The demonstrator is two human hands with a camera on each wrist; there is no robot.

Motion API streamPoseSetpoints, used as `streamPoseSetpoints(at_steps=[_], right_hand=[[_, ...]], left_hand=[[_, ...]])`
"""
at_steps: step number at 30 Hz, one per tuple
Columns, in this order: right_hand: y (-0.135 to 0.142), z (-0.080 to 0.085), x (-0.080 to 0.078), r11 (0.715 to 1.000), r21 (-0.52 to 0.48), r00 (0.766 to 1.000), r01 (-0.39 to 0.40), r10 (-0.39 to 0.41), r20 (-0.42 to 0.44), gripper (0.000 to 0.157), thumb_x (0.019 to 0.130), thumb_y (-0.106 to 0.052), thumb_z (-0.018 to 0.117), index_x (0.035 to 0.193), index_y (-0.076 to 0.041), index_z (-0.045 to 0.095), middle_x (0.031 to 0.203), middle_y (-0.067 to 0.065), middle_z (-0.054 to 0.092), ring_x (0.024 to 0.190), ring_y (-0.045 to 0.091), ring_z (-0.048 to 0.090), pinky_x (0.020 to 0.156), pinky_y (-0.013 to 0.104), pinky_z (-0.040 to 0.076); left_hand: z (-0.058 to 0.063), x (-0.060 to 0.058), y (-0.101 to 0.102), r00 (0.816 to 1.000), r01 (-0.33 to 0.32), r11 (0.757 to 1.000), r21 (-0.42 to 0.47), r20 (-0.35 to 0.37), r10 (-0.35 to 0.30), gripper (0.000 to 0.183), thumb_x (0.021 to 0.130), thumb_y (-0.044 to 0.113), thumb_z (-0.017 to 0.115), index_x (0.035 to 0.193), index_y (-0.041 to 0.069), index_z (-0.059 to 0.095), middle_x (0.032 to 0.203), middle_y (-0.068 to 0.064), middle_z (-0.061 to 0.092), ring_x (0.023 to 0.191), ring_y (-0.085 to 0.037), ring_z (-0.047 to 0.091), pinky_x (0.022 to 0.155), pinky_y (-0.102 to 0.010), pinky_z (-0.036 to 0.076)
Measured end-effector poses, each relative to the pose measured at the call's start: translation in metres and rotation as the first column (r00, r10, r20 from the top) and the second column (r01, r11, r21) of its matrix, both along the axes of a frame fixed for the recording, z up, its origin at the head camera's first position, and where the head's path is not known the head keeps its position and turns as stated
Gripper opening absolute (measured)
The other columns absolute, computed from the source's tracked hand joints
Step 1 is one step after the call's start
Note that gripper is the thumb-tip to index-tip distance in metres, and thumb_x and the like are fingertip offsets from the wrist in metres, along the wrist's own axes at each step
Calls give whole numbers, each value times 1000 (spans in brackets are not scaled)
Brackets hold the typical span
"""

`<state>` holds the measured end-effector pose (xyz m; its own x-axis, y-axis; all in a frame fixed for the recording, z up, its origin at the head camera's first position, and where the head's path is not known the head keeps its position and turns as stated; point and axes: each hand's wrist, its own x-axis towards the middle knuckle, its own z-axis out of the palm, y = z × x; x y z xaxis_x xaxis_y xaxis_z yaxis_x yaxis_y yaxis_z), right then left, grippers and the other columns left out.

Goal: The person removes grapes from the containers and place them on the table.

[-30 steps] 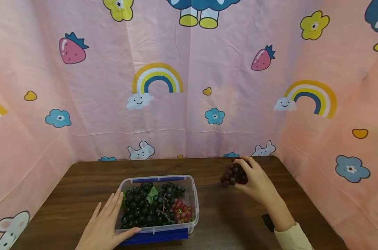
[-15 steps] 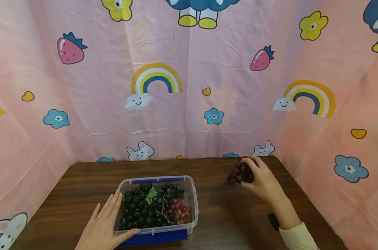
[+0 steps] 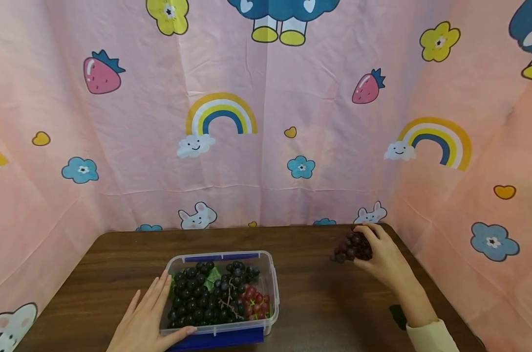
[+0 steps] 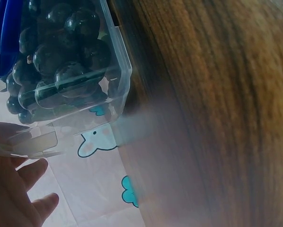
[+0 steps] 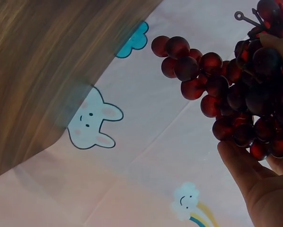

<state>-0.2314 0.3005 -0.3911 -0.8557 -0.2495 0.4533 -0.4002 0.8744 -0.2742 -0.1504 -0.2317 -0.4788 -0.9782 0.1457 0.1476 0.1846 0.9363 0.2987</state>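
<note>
Dark red grapes (image 3: 352, 247) in one bunch are gripped by my right hand (image 3: 385, 258), over the right back part of the table. In the right wrist view the fingers curl round the bunch (image 5: 241, 94), whose small dark stem sticks out at the top. My left hand (image 3: 143, 315) rests along the left side of a clear plastic container (image 3: 274, 293), fingers straight and thumb over the front rim. Inside lie black grapes (image 3: 195, 298), a smaller bunch of red grapes (image 3: 256, 302) and a green leaf (image 3: 213, 278). The left wrist view shows the container's clear side wall (image 4: 84, 113) close up.
A blue flap (image 3: 230, 337) hangs along the container's front, with another blue strip at its back edge. The brown wooden table (image 3: 309, 298) ends at a pink patterned curtain (image 3: 230, 205). A small dark object (image 3: 397, 317) lies by the right forearm.
My right hand has moved to the right with the bunch of dark red grapes. The left hand and the container have kept their places.
</note>
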Motion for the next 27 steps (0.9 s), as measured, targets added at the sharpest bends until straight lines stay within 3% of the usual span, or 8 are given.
streamPoseSetpoints(at_steps=[22, 27], right_hand=[[41, -4, -3, 998, -32, 998, 57, -57, -12, 71, 75, -3, 89, 137, -3, 56, 141, 34, 49, 114, 60, 60, 86, 72, 55], [51, -7, -5, 998, -43, 997, 54, -56, -56, 72, 72, 0, 91, 135, -2, 56, 137, 36, 50, 110, 61, 61, 83, 74, 55]], left_hand=[[-4, 1, 0, 1000, -9, 1000, -6, -17, 9, 125, 82, 81, 70, 167, 0, 26, 171, -24, 29, 152, -50, 34, 120, -76, 21], [-6, 0, 0, 1000, -12, 1000, -1, -24, 12, 125, 82, 81, 69, 167, 1, 25, 171, -24, 29, 152, -50, 34, 120, -76, 22]])
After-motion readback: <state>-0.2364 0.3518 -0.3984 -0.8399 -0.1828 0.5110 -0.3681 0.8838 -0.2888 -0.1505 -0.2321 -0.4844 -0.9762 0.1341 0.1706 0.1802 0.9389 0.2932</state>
